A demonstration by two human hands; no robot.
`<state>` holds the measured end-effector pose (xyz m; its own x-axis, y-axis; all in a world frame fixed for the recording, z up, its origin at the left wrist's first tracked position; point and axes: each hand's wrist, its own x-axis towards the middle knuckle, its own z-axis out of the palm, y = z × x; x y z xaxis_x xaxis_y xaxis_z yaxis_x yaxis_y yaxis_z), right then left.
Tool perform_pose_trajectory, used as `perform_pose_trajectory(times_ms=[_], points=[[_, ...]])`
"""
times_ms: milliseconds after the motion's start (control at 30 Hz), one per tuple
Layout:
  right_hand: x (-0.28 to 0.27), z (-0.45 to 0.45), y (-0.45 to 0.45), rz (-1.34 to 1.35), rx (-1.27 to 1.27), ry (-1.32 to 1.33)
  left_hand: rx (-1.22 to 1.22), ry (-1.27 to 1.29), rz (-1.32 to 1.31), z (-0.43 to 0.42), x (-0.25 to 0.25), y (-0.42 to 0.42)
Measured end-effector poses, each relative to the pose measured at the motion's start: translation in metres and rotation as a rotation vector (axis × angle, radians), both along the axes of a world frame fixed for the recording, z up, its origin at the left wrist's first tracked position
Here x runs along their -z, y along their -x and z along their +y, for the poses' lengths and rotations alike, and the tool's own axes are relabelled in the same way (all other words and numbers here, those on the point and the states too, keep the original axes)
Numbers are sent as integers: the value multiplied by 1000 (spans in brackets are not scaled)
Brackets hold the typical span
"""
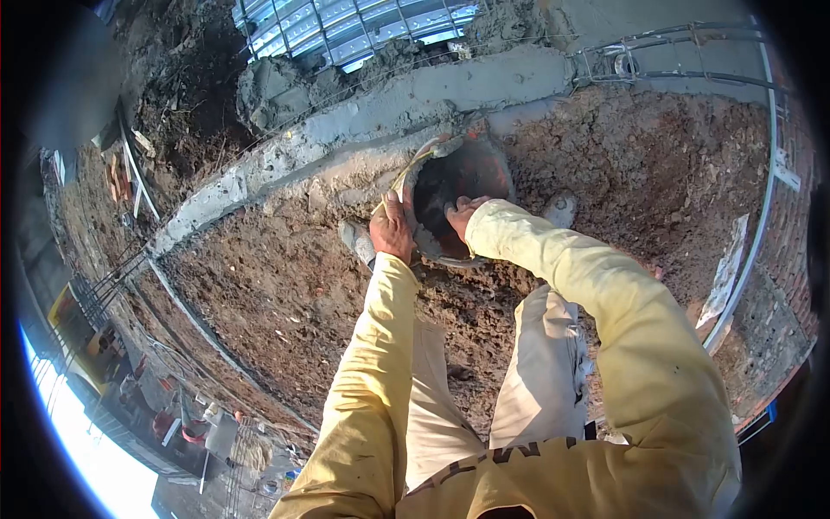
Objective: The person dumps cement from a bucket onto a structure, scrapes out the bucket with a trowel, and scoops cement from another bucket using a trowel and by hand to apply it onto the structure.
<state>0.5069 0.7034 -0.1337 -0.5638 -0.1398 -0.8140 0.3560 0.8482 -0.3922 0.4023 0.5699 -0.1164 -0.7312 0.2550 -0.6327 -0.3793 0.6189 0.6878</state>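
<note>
A round, mud-caked bucket (422, 216) is tilted between my feet, its dark inside facing me and its upper rim against the wet grey concrete strip (363, 121). My left hand (392, 230) is closed on the bucket's left rim. At the right side of the opening, my right hand (464, 214) is closed on the rim, its fingertips turned inward. Grey residue coats the inside of the bucket. Yellow sleeves cover both arms.
Rough brown soil (285, 298) surrounds my shoes. Metal mesh over corrugated sheeting (354, 26) lies beyond the concrete. Rebar (683, 76) runs along the upper right, and a long pale pipe (761, 203) stretches down the right. Tools and debris lie at lower left.
</note>
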Motion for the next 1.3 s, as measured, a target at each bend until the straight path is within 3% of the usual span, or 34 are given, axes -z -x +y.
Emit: perform_pose_trajectory(times_ms=[67, 167, 333, 367, 500, 633, 700, 800, 933, 1033, 1100, 1200, 1300], points=[[-6, 2, -3, 2, -238, -92, -36, -12, 11, -12, -21, 7], [-75, 25, -12, -87, -246, -41, 86, 35, 56, -15, -88, 8], [-173, 45, -36, 144, 165, 25, 98, -36, 123, 6, -169, -16], [-197, 54, -20, 28, 126, 41, 57, -105, 113, 16, -189, -21], [-161, 29, -39, -52, 241, -12, 170, -68, 172, 22, -260, -4], [-198, 39, -57, 241, -72, -170, 175, -64, 213, 21, -300, 8], [-213, 56, -66, 542, -212, -397, 196, -79, 227, 26, -323, 1], [-238, 72, -80, 546, -182, -446, 292, -118, 283, 47, -362, -24], [-280, 96, -90, 303, 173, -267, 406, -236, 468, 80, -395, -42], [-312, 126, -99, 14, 471, 67, 400, -345, 430, 100, -417, -51], [-343, 146, -98, -303, 495, 471, 438, -306, 383, 111, -452, -58], [-300, 119, -135, -333, 569, 783, 527, -288, 277, 98, -458, -57], [-336, 82, -134, -510, 695, 1007, 343, -356, 175, 76, -481, -60]])
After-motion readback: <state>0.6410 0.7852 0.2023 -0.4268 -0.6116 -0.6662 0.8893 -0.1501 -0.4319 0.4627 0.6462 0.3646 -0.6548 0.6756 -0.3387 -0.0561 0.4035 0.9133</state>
